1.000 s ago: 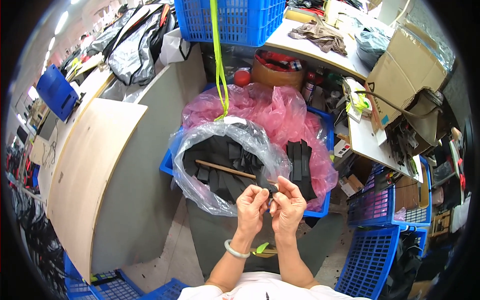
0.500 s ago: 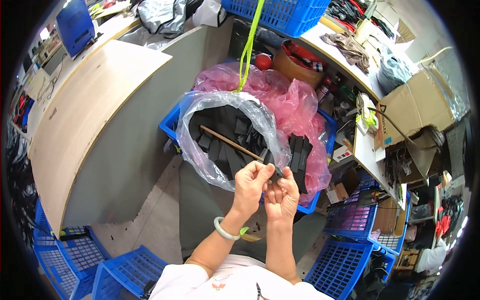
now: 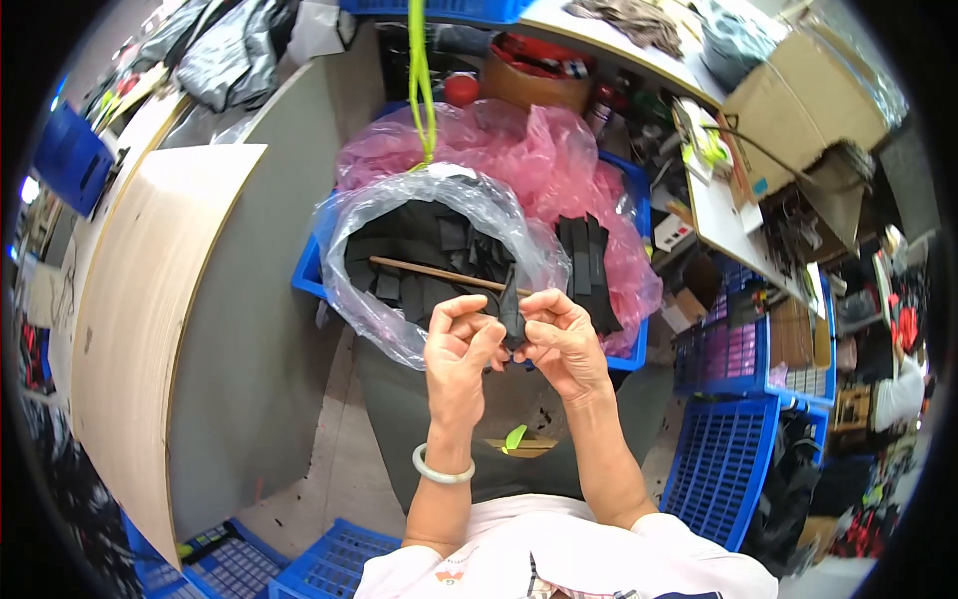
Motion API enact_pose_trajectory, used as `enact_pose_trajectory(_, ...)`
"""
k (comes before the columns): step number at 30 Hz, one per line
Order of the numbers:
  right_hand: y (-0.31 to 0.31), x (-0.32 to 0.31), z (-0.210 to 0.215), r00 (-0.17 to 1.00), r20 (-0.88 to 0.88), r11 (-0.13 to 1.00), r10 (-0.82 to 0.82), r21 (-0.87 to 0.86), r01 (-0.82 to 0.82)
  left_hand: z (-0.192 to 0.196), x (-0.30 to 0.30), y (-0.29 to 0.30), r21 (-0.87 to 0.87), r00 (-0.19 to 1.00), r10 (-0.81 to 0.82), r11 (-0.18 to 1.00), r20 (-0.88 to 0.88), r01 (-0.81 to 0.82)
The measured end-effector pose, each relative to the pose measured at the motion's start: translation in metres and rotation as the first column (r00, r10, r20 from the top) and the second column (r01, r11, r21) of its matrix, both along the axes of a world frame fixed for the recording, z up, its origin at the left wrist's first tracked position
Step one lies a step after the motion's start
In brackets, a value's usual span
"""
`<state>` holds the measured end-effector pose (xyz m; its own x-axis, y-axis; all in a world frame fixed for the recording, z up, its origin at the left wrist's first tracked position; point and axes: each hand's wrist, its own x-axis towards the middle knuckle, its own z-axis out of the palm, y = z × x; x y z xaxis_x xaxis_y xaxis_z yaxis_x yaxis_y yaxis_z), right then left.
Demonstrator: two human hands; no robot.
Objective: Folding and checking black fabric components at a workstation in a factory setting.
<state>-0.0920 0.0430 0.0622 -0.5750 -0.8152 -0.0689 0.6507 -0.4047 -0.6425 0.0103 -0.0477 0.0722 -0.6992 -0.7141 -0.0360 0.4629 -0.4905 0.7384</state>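
A folded black fabric strip point(image 3: 511, 311) stands upright between my two hands, over the near edge of a clear plastic bag point(image 3: 399, 336). My right hand point(image 3: 569, 349) pinches its lower end with thumb and fingers. On the other side, my left hand point(image 3: 457, 364) has its fingers curled and its fingertips at the strip's lower end; their exact grip is partly hidden. Inside the bag lie many black fabric pieces point(image 3: 409, 235). A thin wooden stick point(image 3: 424, 268) slants across them, its right end passing behind the strip and my right hand.
A blue crate point(image 3: 307, 262) holds the bag, pink plastic sheeting point(image 3: 569, 150) and a stack of black strips point(image 3: 587, 265). A yellow-green strap point(image 3: 419, 80) hangs above. To the left stands a curved grey partition point(image 3: 259, 329); a cluttered shelf point(image 3: 723, 185) and blue crates point(image 3: 718, 464) flank the right.
The view has shifted. My left hand has moved off the stick's near end and spread somewhat from the right. The black strip now stands upright between them.
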Motion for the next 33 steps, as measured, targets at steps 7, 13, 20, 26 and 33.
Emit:
enact_pose_trajectory(7, 0.027, -0.002, -0.008, 0.994, 0.058, 0.995, -0.098, 0.025, 0.096, -0.012, -0.001, 0.01, -0.368, 0.974, -0.156, 0.906, 0.166, 0.208)
enact_pose_trajectory(13, 0.039, -0.004, -0.01, 0.965, 0.156, 0.977, -0.21, 0.067, 0.202, -0.011, -0.015, 0.026, -0.414, 0.918, -0.074, 0.876, 0.39, 0.246)
enact_pose_trajectory(20, 0.049, -0.01, -0.015, 0.955, 0.153, 0.965, -0.254, 0.11, 0.239, -0.02, -0.031, 0.036, -0.613, 0.886, 0.162, 0.774, 0.435, 0.159)
enact_pose_trajectory(26, 0.048, -0.017, -0.008, 0.915, -0.301, 0.906, -0.268, 0.244, 0.346, -0.007, -0.043, 0.029, -0.08, 0.864, -0.326, 0.92, 0.383, 0.383)
enact_pose_trajectory(33, 0.039, -0.007, -0.025, 0.903, -0.137, 0.879, -0.407, 0.209, 0.428, -0.054, -0.047, 0.042, -0.796, 0.865, 0.296, 0.58, 0.405, 0.174)
